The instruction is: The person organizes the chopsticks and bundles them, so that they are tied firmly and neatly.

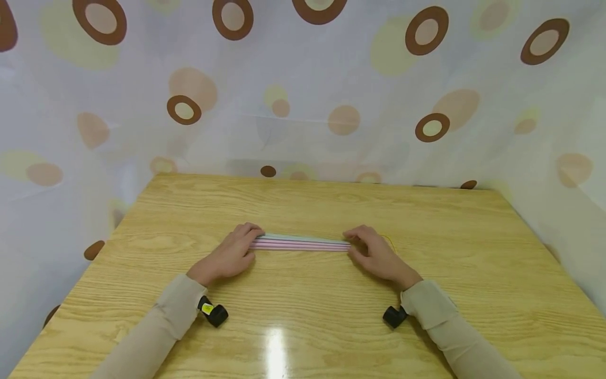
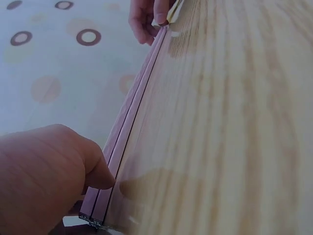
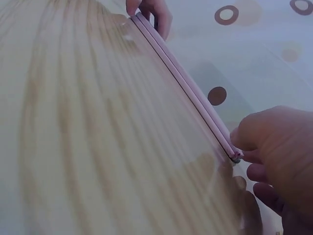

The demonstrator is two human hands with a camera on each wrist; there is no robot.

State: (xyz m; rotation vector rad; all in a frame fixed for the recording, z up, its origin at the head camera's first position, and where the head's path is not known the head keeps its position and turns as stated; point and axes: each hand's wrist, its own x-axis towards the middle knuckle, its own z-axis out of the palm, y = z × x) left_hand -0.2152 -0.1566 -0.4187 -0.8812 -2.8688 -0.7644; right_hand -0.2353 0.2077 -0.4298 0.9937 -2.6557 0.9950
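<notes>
A long, narrow bundle of pink and pale green strips (image 1: pixel 303 242) lies crosswise on the wooden table, its exact kind unclear. My left hand (image 1: pixel 232 250) holds its left end, thumb on the near side and fingers over the far side. In the left wrist view, that thumb (image 2: pixel 100 166) presses against the pink strips (image 2: pixel 124 127). At the other end, my right hand (image 1: pixel 376 254) has its curled thumb and fingers about the tip. The right wrist view shows this hand (image 3: pixel 283 156) pinching the end of the strips (image 3: pixel 188 88); some fingertips are hidden.
A thin yellow cord (image 1: pixel 389 240) loops out behind the right hand. The wooden table (image 1: pixel 303 295) reaches back to a white curtain (image 1: pixel 303 142) with brown and beige circles. Black wrist cameras sit on both sleeves.
</notes>
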